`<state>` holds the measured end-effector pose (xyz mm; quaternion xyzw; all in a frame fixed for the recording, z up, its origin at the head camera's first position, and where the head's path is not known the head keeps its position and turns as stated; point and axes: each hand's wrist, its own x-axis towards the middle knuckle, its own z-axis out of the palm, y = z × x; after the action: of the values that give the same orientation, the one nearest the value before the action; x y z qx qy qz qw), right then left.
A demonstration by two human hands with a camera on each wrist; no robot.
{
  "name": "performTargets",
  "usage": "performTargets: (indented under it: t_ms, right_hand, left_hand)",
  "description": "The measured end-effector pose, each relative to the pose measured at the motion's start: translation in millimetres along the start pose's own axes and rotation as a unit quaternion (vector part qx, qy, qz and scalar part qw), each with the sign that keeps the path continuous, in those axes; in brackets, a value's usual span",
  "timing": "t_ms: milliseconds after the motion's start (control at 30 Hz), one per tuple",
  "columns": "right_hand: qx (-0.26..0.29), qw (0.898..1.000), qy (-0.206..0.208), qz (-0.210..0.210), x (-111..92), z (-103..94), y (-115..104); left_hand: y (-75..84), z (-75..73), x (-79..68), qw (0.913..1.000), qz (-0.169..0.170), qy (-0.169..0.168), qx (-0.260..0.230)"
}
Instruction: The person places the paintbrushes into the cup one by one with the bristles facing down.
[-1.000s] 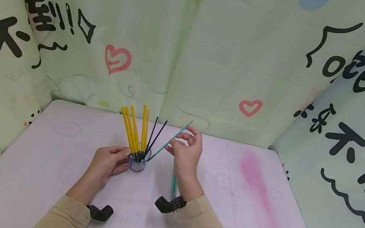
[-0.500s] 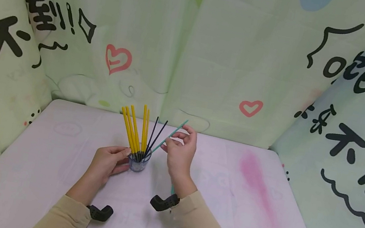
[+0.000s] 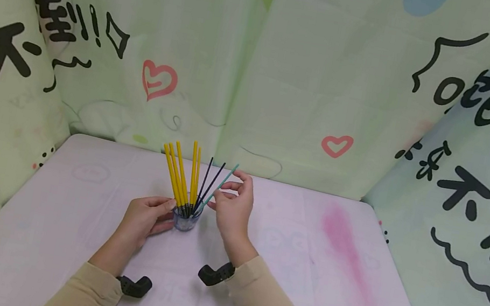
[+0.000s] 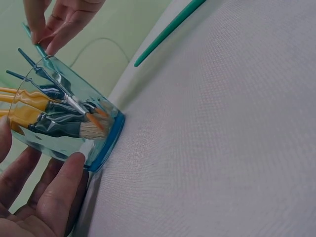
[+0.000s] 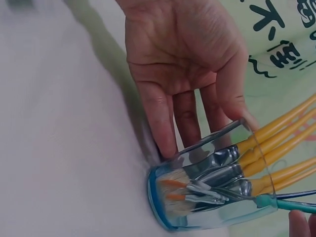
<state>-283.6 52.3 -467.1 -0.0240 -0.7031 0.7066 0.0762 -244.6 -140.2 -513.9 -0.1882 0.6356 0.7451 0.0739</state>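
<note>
A small clear cup [image 3: 185, 223] with a bluish base stands on the table, brushes bristle-down inside. My left hand [image 3: 147, 218] holds its left side, the thumb near the rim and fingers along the wall. Thick yellow paintbrushes [image 3: 177, 174] and thin dark blue paintbrushes [image 3: 215, 179] lean in the cup. On its right, my right hand [image 3: 234, 214] pinches a teal paintbrush [image 3: 230, 171] by the handle. The right wrist view shows this brush's lower end [image 5: 266, 201] inside the rim.
Another teal handle [image 4: 168, 34] lies on the table in the left wrist view; the right wrist covers it in the head view. The pale pink-white table [image 3: 302, 272] bears a pink smear. A printed curtain [image 3: 288, 73] rises behind and at both sides.
My right hand has moved left toward the cup, bringing the teal paintbrush from the rim down into it and more upright. The left hand and cup have stayed put.
</note>
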Motion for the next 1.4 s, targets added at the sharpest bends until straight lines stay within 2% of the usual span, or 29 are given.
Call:
performTargets:
  t_ms: [300, 533, 1167, 1400]
  right_hand:
    - [-0.062, 0.998, -0.016, 0.014, -1, 0.0, 3]
    - [-0.071, 0.997, -0.022, 0.038, -2, -8.2, 7]
    - [-0.094, 0.993, -0.032, 0.068, -2, -36.0, 22]
    - [-0.138, 0.986, -0.054, 0.075, -2, -48.0, 29]
  left_hand:
    - [0.5, 0.2, -1.0, 1.0, 0.0, -0.002, 0.001]
    - [1.5, 0.4, -1.9, 1.0, -0.001, -0.001, 0.0]
    - [2.5, 0.2, -2.6, 1.0, -0.002, -0.003, -0.003]
    - [1.9, -0.2, -2.5, 1.0, -0.003, -0.004, 0.003]
